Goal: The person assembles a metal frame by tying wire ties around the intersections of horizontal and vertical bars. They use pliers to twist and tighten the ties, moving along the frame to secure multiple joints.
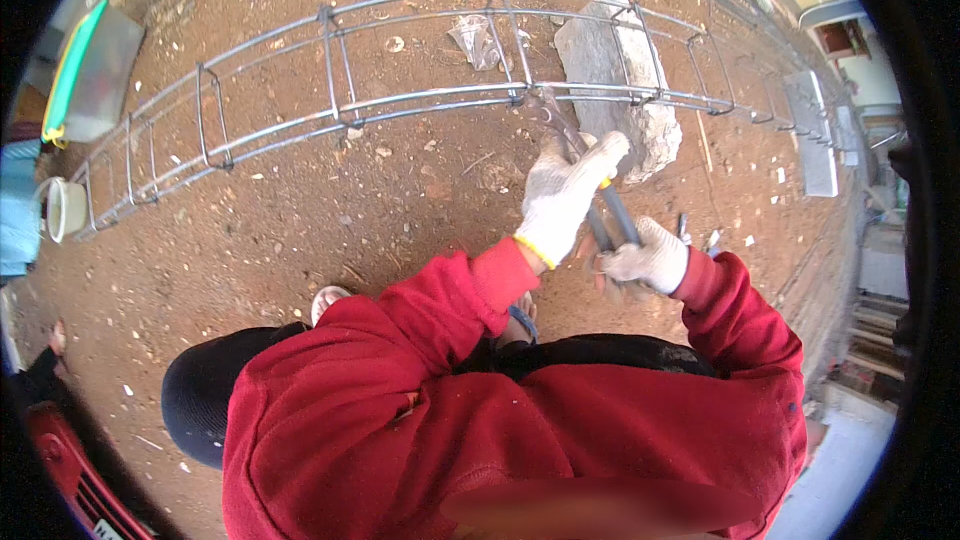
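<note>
A long rebar cage (330,105) of grey steel bars lies across red dirt ground. Long pincers with grey handles (612,215) reach up to a cage bar, jaws at the joint (545,108). My left hand (568,190), in a white glove with a yellow cuff, grips the upper part of the handles. My right hand (645,260), also in a white glove, holds the lower handle ends. Both arms wear red sleeves.
A large grey stone (612,75) props the cage on the right. A white bucket (62,208) and a green-edged metal sheet (90,70) sit at the left. A white board (815,135) lies at the right. A sandalled foot (325,298) rests on the dirt.
</note>
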Tool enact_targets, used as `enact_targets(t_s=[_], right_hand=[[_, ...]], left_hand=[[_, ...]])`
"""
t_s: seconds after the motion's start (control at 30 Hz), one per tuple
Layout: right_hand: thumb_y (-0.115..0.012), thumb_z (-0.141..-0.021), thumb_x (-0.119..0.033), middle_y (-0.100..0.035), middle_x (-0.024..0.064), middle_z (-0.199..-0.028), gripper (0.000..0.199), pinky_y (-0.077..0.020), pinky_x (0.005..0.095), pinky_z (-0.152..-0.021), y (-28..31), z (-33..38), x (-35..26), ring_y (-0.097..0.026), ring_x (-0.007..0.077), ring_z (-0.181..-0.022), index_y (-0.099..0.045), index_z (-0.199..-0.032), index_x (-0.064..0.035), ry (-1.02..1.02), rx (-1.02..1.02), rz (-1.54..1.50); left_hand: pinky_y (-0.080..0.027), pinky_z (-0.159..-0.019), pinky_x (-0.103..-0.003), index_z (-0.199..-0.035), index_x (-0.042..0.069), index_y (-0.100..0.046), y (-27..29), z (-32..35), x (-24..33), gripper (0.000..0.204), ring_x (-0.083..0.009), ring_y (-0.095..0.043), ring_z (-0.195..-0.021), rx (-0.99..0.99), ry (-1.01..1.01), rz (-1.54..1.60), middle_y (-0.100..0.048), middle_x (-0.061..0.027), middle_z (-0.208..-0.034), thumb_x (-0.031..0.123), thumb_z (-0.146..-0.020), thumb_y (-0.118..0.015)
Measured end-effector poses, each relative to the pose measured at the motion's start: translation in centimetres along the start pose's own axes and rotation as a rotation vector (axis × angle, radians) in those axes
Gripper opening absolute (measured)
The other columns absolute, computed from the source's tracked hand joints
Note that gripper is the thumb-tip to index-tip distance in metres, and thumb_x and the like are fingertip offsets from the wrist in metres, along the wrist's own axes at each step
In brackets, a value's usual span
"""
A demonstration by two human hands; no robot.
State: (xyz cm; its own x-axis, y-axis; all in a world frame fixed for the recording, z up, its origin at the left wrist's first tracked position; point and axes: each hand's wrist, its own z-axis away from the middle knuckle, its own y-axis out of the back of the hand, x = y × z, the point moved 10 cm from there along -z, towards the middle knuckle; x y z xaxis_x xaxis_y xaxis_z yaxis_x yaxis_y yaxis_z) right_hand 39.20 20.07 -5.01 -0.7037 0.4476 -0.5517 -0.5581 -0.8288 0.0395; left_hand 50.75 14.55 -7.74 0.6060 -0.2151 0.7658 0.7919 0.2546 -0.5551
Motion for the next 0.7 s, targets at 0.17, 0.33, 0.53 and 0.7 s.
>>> enact_targets(t_s=[0.17, 0.33, 0.53, 0.7], right_hand=[[-0.064, -0.090, -0.025, -0.069, 0.0138, -0.090, 0.047, -0.0460, 0.0193, -0.048, -1.3, -2.3, 0.2, -0.063, 0.0126, -0.065, -0.053, -0.128, -0.0013, 0.394, -0.399, -0.524], [-0.066, -0.084, -0.022, -0.067, 0.0137, -0.085, 0.032, -0.0499, 0.0317, -0.055, 4.0, -2.0, -1.4, -0.065, 0.0247, -0.066, -0.063, -0.110, -0.0029, 0.800, 0.307, 0.216], [-0.065, -0.084, -0.017, -0.065, 0.0112, -0.081, 0.021, -0.0498, 0.0332, -0.059, 6.3, 1.0, -3.5, -0.065, 0.0252, -0.064, -0.061, -0.096, -0.0016, 0.896, 0.473, 0.275], [-0.068, -0.086, -0.019, -0.067, 0.0106, -0.090, 0.023, -0.0551, 0.0327, -0.064, 4.3, -2.4, -0.2, -0.068, 0.0241, -0.078, -0.052, -0.096, -0.0060, 0.557, -0.076, -0.400]], left_hand=[[-0.053, -0.071, -0.035, -0.108, 0.007, -0.059, 0.0, -0.1, -0.9, 0.030, -0.0187, -0.064, -0.076, -0.086, 0.041, 0.083, -0.066, -0.0093, -0.086, 0.030, -0.091, -0.066], [-0.056, -0.084, -0.045, -0.118, 0.005, -0.056, 0.1, -0.7, -2.6, 0.032, -0.0289, -0.067, -0.089, 0.011, 0.076, 0.320, -0.067, -0.0160, -0.098, 0.026, -0.094, -0.062], [-0.051, -0.093, -0.050, -0.126, 0.005, -0.051, -1.2, -0.6, -2.6, 0.039, -0.0344, -0.063, -0.106, -0.142, 0.057, 0.427, -0.064, -0.0200, -0.112, 0.028, -0.096, -0.059], [-0.044, -0.101, -0.052, -0.138, 0.007, -0.043, -0.5, 0.4, -2.0, 0.056, -0.0361, -0.056, -0.118, -0.284, 0.050, 0.343, -0.055, -0.0197, -0.130, 0.032, -0.093, -0.063]])
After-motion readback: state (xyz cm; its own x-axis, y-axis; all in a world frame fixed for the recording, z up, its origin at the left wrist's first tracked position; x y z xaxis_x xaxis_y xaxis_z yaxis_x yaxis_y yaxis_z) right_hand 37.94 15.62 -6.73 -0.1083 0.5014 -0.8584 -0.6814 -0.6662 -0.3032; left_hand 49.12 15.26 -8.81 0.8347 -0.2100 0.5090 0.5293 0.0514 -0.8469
